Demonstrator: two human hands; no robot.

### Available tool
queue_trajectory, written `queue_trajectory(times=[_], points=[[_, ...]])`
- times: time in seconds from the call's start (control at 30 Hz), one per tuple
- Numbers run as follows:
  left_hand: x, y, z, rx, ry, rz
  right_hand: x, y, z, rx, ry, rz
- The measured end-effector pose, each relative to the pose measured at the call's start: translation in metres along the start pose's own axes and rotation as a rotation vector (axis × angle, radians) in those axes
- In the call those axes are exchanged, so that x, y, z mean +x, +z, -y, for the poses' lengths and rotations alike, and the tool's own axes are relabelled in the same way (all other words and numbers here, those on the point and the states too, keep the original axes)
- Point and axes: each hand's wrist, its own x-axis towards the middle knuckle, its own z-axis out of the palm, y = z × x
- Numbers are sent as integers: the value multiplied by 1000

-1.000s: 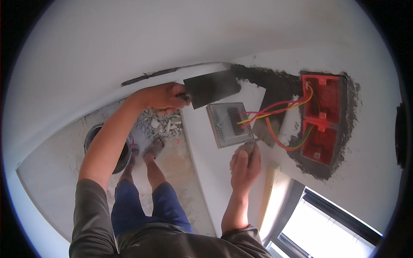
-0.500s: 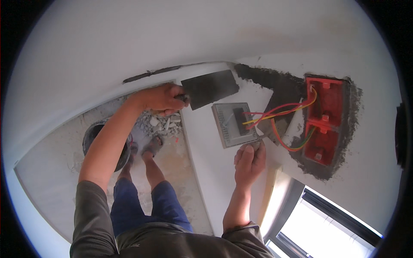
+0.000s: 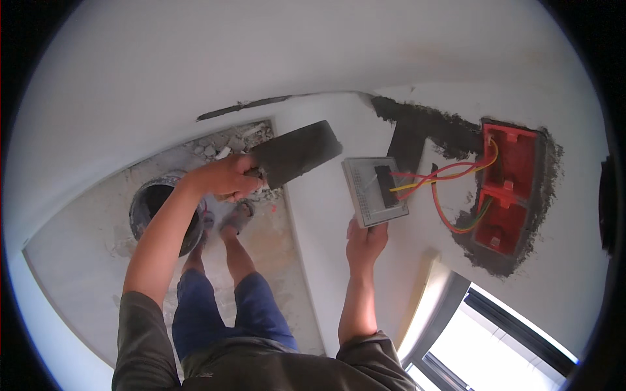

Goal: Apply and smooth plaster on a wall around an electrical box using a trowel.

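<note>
My left hand (image 3: 225,177) is closed on the near end of a flat rectangular plastering trowel (image 3: 297,154), whose visible face is dark grey. In my right hand (image 3: 367,246) is the handle of a second trowel, partly hidden behind a switch plate. That trowel's dark blade (image 3: 409,140) shows beyond the plate, close to the wet grey mortar (image 3: 443,133) on the wall. The square switch plate (image 3: 376,191) hangs back side out on red and yellow wires (image 3: 450,173). These run from two red wall boxes (image 3: 508,163) set in fresh mortar.
A black bucket (image 3: 145,207) stands on the dusty floor beside my feet. Rubble (image 3: 225,144) lies along the foot of the wall. At the lower right is a window (image 3: 486,339) with a dark frame. A dark mortar strip (image 3: 244,106) continues along the wall to the left.
My left hand has drawn its trowel left and slightly down, away from the switch plate. The right hand has shifted left, and its trowel blade has swung upward. My view has shifted slightly.
</note>
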Motion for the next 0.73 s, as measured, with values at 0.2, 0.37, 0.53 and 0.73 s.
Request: queue_trajectory(times=[0.2, 0.37, 0.53, 0.73], points=[[-27, -6, 28, 7, -58, 19, -17, 11, 10, 178, 132, 17], [-41, 6, 52, -147, -160, -17, -15, 8, 13, 77, 75, -6], [-54, 17, 74, -272, -103, 8, 4, 2, 6, -282, -190, 13], [-83, 19, 105, -455, -72, 60, 22, 3, 6, -301, -82, 35]])
